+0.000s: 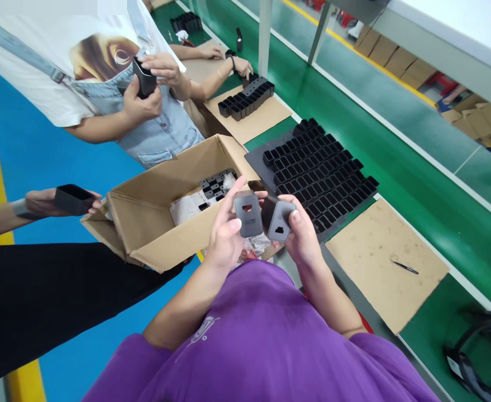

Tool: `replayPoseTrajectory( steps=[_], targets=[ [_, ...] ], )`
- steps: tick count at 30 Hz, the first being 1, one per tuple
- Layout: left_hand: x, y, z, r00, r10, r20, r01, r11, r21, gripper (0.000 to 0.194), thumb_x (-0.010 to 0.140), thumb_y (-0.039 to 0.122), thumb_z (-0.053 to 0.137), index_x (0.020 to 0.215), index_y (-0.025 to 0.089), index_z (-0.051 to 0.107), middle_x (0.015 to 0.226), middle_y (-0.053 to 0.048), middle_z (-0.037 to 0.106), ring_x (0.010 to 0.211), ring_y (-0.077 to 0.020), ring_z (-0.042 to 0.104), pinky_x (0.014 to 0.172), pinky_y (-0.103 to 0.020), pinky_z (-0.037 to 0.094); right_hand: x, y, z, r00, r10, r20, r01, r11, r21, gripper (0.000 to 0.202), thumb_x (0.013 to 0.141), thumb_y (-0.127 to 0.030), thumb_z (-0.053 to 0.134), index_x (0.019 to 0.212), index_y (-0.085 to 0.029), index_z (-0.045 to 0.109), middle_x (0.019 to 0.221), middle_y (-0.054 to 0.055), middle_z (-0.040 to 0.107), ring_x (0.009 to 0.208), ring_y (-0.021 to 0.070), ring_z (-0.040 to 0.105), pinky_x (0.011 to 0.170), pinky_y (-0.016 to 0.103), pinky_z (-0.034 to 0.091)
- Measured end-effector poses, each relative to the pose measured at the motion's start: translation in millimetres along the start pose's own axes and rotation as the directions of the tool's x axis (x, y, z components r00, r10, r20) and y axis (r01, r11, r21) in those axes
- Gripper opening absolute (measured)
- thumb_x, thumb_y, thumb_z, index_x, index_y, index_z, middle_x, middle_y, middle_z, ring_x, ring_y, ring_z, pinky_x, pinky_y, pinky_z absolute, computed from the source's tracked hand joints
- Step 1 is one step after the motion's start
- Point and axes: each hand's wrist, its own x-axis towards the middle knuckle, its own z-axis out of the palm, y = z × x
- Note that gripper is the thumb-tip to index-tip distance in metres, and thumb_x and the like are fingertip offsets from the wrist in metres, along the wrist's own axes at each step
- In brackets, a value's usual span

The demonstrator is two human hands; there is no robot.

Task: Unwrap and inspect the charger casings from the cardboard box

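My left hand (224, 231) is closed around a black plastic housing (249, 225), its end face with a rectangular cutout turned up toward me. A second black plastic housing (282, 226) is gripped in my right hand (304, 231), tilted, its notched cutout low on the end face. The two housings are side by side in front of my chest. Just beyond them stands an open cardboard box (153, 223) holding several black housings (214, 184) and white wrapping. Rows of black housings (316, 173) with open tops fill a dark board past my right hand.
A cardboard sheet (366, 257) with black tweezers (404, 267) lies at the right, near a coiled black thing (475, 357). Across the box, a co-worker's hands (144, 100) hold a black housing. Another person's hand (44, 201) holds one at the left. More housings (247, 97) stand farther back.
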Motion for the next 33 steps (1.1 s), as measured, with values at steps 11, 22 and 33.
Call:
replayPoseTrajectory(
  steps=[11, 22, 33],
  targets=[
    [-2.1, 2.2, -1.4, 1.000, -0.005, 0.013, 0.003, 0.994, 0.113, 0.066, 0.077, 0.042, 0.074, 0.140, 0.027, 0.061, 0.114, -0.007, 0.077, 0.114, -0.0308, 0.071, 0.091, -0.039, 0.059, 1.1, 0.2, -1.5, 1.000, 0.016, -0.005, -0.016, 1.000, -0.016, 0.056, 0.075, -0.071, 0.074, 0.102, -0.026, 0.056, 0.070, -0.005, 0.056, 0.051, 0.0106, 0.051, 0.041, 0.022, 0.042],
    [-2.0, 1.6, -3.8, 0.998, -0.067, -0.007, 0.067, 0.978, 0.198, 0.070, 0.079, 0.042, 0.067, 0.145, 0.020, 0.058, 0.121, -0.009, 0.075, 0.120, -0.0314, 0.065, 0.102, -0.040, 0.053, 2.9, 0.4, -3.0, 0.999, 0.036, 0.002, -0.036, 0.998, -0.043, 0.059, 0.072, -0.073, 0.075, 0.101, -0.025, 0.056, 0.078, -0.003, 0.061, 0.052, 0.0098, 0.055, 0.040, 0.021, 0.043],
    [-6.3, -0.1, -0.2, 0.991, -0.122, 0.046, 0.104, 0.951, 0.292, 0.087, 0.076, 0.031, 0.078, 0.156, 0.034, 0.042, 0.114, -0.005, 0.069, 0.080, -0.0176, 0.068, 0.066, -0.025, 0.057, 6.1, 5.6, -5.6, 0.997, 0.071, 0.039, -0.067, 0.994, -0.083, 0.056, 0.077, -0.073, 0.071, 0.097, -0.025, 0.048, 0.058, -0.011, 0.054, 0.034, 0.0095, 0.052, 0.033, 0.021, 0.041]
  ],
)
